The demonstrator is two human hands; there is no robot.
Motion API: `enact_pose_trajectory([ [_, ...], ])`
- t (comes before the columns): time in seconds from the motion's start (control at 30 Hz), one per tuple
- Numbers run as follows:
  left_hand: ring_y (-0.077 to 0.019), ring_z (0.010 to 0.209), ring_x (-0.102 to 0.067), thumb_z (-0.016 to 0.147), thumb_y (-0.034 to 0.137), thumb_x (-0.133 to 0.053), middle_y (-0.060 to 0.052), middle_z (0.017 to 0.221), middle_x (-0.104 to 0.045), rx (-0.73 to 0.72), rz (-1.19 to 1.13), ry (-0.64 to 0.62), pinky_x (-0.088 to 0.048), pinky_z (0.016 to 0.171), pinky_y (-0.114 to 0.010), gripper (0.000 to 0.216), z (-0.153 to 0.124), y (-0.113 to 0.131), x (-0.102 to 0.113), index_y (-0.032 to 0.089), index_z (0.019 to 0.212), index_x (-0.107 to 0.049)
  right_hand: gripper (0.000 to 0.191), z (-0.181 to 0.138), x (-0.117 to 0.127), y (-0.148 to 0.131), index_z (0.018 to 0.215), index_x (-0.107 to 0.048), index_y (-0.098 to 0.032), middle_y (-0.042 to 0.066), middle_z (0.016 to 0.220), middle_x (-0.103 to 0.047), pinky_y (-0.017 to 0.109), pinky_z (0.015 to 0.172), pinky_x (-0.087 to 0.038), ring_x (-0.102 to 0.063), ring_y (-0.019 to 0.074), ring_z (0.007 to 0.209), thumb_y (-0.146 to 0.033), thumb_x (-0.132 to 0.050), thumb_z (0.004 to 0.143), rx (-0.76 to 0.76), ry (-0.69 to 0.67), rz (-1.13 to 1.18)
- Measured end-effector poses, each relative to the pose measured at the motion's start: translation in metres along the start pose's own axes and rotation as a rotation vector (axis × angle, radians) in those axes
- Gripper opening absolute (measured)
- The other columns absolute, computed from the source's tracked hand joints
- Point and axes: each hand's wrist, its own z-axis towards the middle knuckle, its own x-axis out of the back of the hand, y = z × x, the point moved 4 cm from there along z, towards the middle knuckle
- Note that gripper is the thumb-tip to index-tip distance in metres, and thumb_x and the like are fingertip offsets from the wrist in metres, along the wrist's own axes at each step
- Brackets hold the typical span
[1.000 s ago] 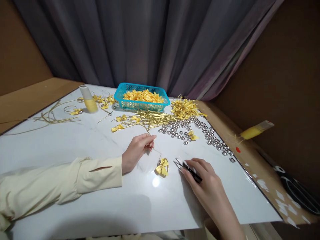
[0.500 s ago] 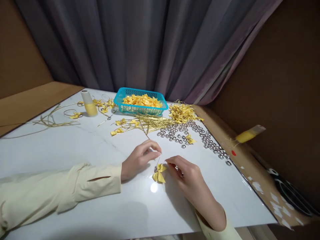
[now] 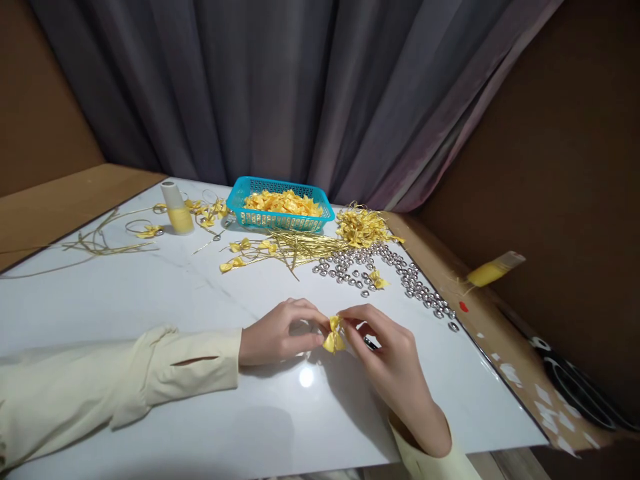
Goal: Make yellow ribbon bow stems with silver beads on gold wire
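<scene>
A small yellow ribbon bow (image 3: 333,340) is held just above the white tabletop, between my two hands. From the left, my left hand (image 3: 283,333) pinches the bow's edge between thumb and fingers. My right hand (image 3: 393,357) has its thumb and forefinger closed at the bow's upper right side. Something small, dark and shiny (image 3: 370,343) shows inside the curl of my right hand; its kind is unclear. The silver ring and cord seen by the bow earlier are mostly hidden by my fingers.
Behind my hands lie gold cords (image 3: 310,245), many silver rings (image 3: 415,280) and a pile of yellow bows (image 3: 363,227). A blue basket (image 3: 280,222) holds more bows. A yellow-and-white bottle (image 3: 179,210) stands left. Scissors (image 3: 575,387) lie beyond the right edge.
The bow has been lifted up and to the right. My left hand has moved right and taken hold of it, and my right fingers have closed in on it.
</scene>
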Motion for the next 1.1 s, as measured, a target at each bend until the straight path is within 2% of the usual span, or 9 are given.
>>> enact_pose_trajectory([
  [0.07,-0.0227,0.095,-0.057,0.078,0.028,-0.058,-0.009,0.097,-0.066,-0.024,-0.076,-0.037,-0.039,0.088,-0.032,0.022,-0.001,0.0,-0.001,0.017,0.095,-0.069,0.013,0.0,0.003,0.0,0.082,-0.06,-0.018,0.003,0.074,-0.065,0.022,0.055,-0.049,-0.059,0.0116,0.062,-0.018,-0.047,0.085,-0.052,0.044,0.056],
  [0.17,-0.0209,0.093,-0.058,0.081,0.031,-0.056,-0.008,0.098,-0.067,0.044,-0.249,-0.118,-0.042,0.085,-0.029,0.024,-0.002,-0.001,-0.004,0.017,0.096,-0.069,0.011,-0.001,0.0,0.001,0.078,-0.059,-0.017,0.003,0.074,-0.064,0.021,0.051,-0.051,-0.061,0.0121,0.062,-0.019,-0.05,0.084,-0.12,0.059,0.15],
  [0.3,-0.0176,0.075,-0.061,0.086,0.039,-0.05,-0.009,0.081,-0.068,0.195,-0.483,-0.186,-0.044,0.06,-0.024,0.033,0.0,-0.003,-0.009,0.012,0.083,-0.069,0.012,-0.002,-0.002,0.002,0.073,-0.057,-0.017,0.005,0.08,-0.065,0.02,0.051,-0.052,-0.061,0.012,0.064,-0.018,-0.05,0.082,-0.131,0.069,0.194],
  [0.4,-0.0156,0.07,-0.062,0.081,0.04,-0.059,-0.009,0.08,-0.067,0.288,-0.651,-0.171,-0.041,0.051,-0.02,0.029,0.001,-0.004,-0.014,0.011,0.085,-0.065,0.014,-0.001,-0.001,-0.002,0.073,-0.058,-0.017,0.005,0.081,-0.067,0.021,0.054,-0.051,-0.061,0.0116,0.064,-0.016,-0.048,0.083,-0.061,0.069,0.125],
  [0.6,-0.0172,0.07,-0.066,0.077,0.034,-0.068,-0.005,0.076,-0.065,0.385,-0.866,-0.157,-0.043,0.053,-0.021,0.027,-0.001,-0.007,-0.019,0.015,0.088,-0.052,0.019,-0.002,0.0,-0.011,0.079,-0.062,-0.018,0.005,0.083,-0.071,0.022,0.052,-0.047,-0.062,0.0116,0.062,-0.012,-0.044,0.084,0.116,0.132,-0.016],
  [0.77,-0.0179,0.067,-0.068,0.075,0.032,-0.07,-0.001,0.069,-0.066,0.353,-0.9,-0.138,-0.04,0.054,-0.021,0.033,-0.001,-0.008,-0.016,0.019,0.091,-0.044,0.02,-0.002,0.001,-0.012,0.087,-0.063,-0.018,0.003,0.075,-0.067,0.022,0.051,-0.044,-0.056,0.0107,0.057,-0.01,-0.045,0.084,0.117,0.104,-0.012],
  [0.9,-0.0161,0.062,-0.066,0.075,0.031,-0.07,-0.001,0.07,-0.065,0.373,-0.915,-0.21,-0.041,0.053,-0.021,0.03,-0.001,-0.008,-0.016,0.018,0.092,-0.049,0.015,-0.001,0.005,-0.011,0.081,-0.063,-0.018,0.001,0.068,-0.062,0.021,0.049,-0.041,-0.05,0.0095,0.052,-0.014,-0.049,0.084,0.035,0.087,0.071],
  [1.1,-0.0151,0.078,-0.062,0.08,0.03,-0.064,-0.004,0.082,-0.063,0.358,-0.914,-0.293,-0.044,0.066,-0.024,0.023,-0.003,-0.009,-0.02,0.016,0.097,-0.06,0.015,-0.001,0.003,-0.011,0.083,-0.062,-0.017,0.0,0.064,-0.054,0.022,0.047,-0.039,-0.047,0.0098,0.052,-0.012,-0.048,0.082,0.052,0.087,0.052],
])
